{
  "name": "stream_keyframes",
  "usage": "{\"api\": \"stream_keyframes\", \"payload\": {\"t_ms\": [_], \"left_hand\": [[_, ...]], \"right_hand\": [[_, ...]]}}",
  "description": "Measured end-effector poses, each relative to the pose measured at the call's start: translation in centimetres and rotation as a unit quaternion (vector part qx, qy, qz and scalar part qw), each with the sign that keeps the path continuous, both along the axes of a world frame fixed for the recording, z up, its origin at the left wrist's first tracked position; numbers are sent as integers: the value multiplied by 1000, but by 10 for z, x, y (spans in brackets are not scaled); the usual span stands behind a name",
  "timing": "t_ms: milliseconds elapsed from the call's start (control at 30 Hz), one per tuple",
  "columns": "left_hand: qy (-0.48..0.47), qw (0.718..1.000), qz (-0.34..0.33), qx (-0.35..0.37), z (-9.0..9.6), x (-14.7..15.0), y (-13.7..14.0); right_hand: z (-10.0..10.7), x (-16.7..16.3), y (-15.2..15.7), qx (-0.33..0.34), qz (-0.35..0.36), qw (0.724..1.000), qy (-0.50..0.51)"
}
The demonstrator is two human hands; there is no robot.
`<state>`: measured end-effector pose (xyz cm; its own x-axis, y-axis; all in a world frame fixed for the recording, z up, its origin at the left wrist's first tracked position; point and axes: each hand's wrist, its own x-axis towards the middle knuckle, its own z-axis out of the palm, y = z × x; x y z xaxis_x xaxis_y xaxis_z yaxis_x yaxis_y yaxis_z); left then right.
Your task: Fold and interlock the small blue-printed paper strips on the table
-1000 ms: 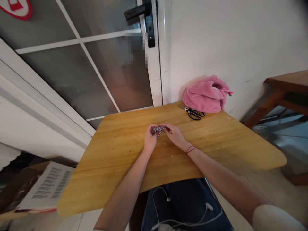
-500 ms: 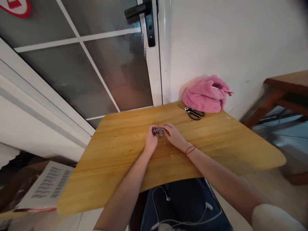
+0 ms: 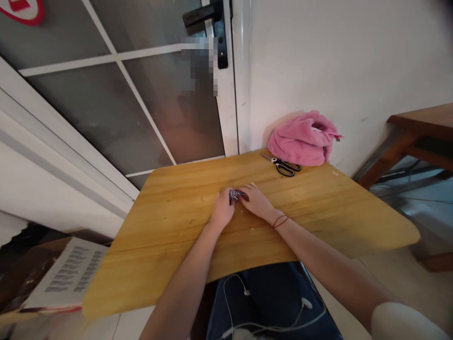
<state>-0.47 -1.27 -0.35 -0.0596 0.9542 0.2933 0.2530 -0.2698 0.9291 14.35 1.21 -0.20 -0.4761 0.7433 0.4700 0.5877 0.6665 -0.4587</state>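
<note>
Between my two hands is a small dark-and-white patterned piece (image 3: 234, 194), perhaps folded fabric or paper; its kind is too small to make out. My left hand (image 3: 222, 208) grips its left side, fingers curled round it. On the other side my right hand (image 3: 255, 200) pinches it with thumb and fingers, a thin red string round the wrist. Both hands are low over the middle of the wooden table (image 3: 170, 236). Parts of the piece are hidden behind the fingers.
Black-handled scissors (image 3: 285, 166) lie near the back edge, beside a pink plush cloth bundle (image 3: 304, 139) against the wall. Behind the table stands a glazed door with a black handle (image 3: 221, 38). White earphones (image 3: 247, 292) rest on my lap. An open cardboard box (image 3: 65, 274) is at left.
Both hands have shifted slightly round the patterned piece, which now looks flatter and stretched between them. The scissors and pink bundle stay in place.
</note>
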Motion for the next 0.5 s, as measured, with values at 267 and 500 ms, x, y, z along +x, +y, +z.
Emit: {"api": "stream_keyframes", "payload": {"t_ms": [267,500], "left_hand": [[65,997,-21,25,8,-3,0],[320,947,1,34,4,-8,7]], "right_hand": [[0,-1,2,-43,-5,992,120],[-4,0,6,-65,8,994,90]]}}
